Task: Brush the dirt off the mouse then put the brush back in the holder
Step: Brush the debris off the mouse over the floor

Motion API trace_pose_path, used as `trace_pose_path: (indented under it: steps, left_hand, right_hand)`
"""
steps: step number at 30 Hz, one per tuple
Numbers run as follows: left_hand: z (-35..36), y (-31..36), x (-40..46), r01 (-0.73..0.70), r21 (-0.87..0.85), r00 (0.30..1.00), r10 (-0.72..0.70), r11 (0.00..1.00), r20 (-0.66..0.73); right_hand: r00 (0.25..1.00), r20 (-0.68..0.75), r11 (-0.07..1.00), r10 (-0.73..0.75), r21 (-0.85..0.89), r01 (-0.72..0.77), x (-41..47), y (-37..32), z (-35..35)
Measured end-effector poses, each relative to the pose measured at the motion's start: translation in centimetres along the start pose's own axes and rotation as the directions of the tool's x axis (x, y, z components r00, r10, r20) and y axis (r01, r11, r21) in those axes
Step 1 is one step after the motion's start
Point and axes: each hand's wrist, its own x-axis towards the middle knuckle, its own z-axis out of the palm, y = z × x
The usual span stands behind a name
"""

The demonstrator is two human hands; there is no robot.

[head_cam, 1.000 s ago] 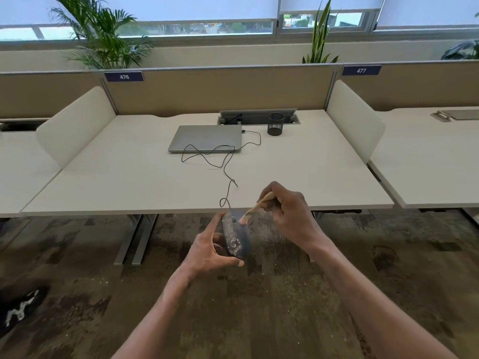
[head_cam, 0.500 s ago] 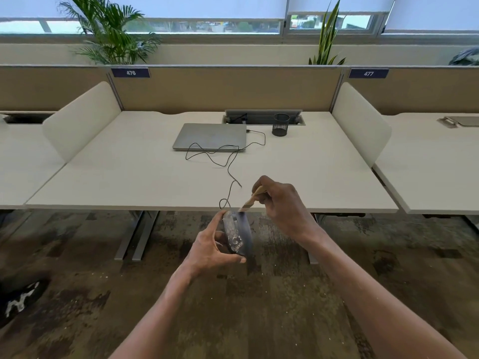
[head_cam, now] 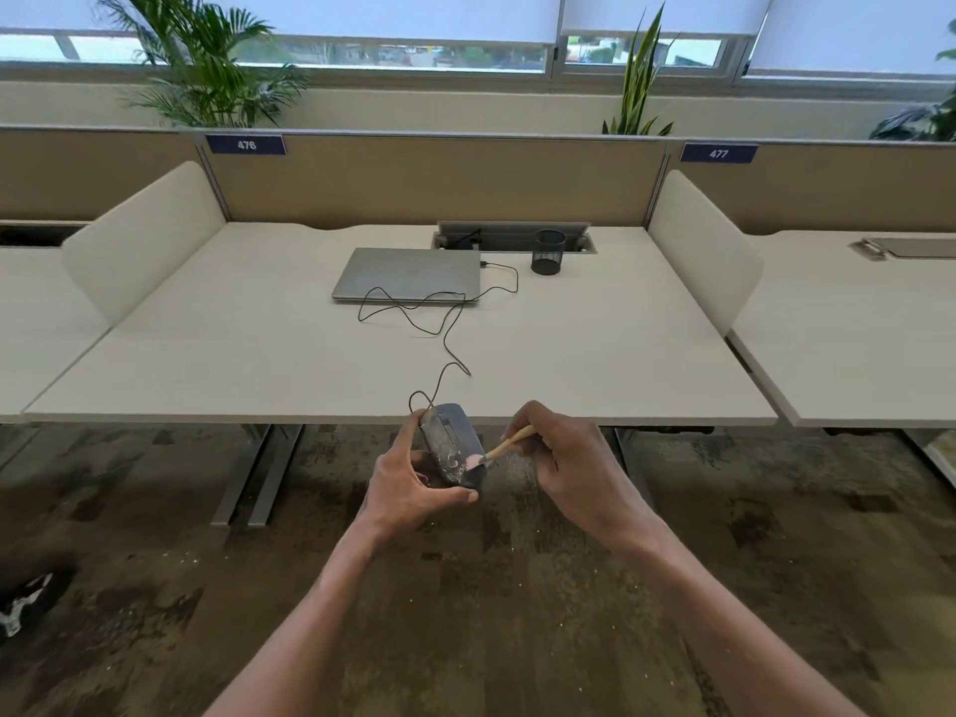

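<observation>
A dark wired mouse (head_cam: 451, 441) dusted with pale dirt is held over the floor, just in front of the desk's near edge, by my left hand (head_cam: 408, 483), thumb under its near end. My right hand (head_cam: 574, 463) pinches a small wooden-handled brush (head_cam: 504, 448) whose pinkish bristles touch the mouse's lower right side. The black mesh holder (head_cam: 547, 252) stands at the back of the desk, right of the laptop.
A shut grey laptop (head_cam: 408, 274) lies at the back of the white desk (head_cam: 207, 354); the mouse cable (head_cam: 439, 328) snakes from it to the front edge. White side dividers (head_cam: 698, 240) flank the desk. Patterned carpet lies below.
The brush tip has moved from the mouse's top end down to its lower right side. The mouse has tilted so its top surface faces me more.
</observation>
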Motion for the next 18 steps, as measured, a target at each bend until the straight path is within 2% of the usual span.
trace_pose_path:
  steps: [9, 15, 18]
  left_hand:
    - [-0.1, 0.1, 0.1, -0.001, -0.014, 1.000, 0.001, 1.000, -0.017]
    - [0.0, 0.3, -0.1, -0.004, -0.006, 1.000, 0.004, 1.000, -0.017]
    - [0.1, 0.4, -0.3, -0.015, 0.005, 1.000, 0.015, 1.000, -0.015]
  right_hand:
    - [0.998, 0.022, 0.998, 0.053, -0.017, -0.053, -2.1, 0.9, -0.2]
    - [0.994, -0.083, 0.997, 0.074, 0.024, -0.072, -2.2, 0.3, -1.1]
    - [0.993, -0.091, 0.997, 0.071, 0.042, -0.068, -2.2, 0.0, -0.8]
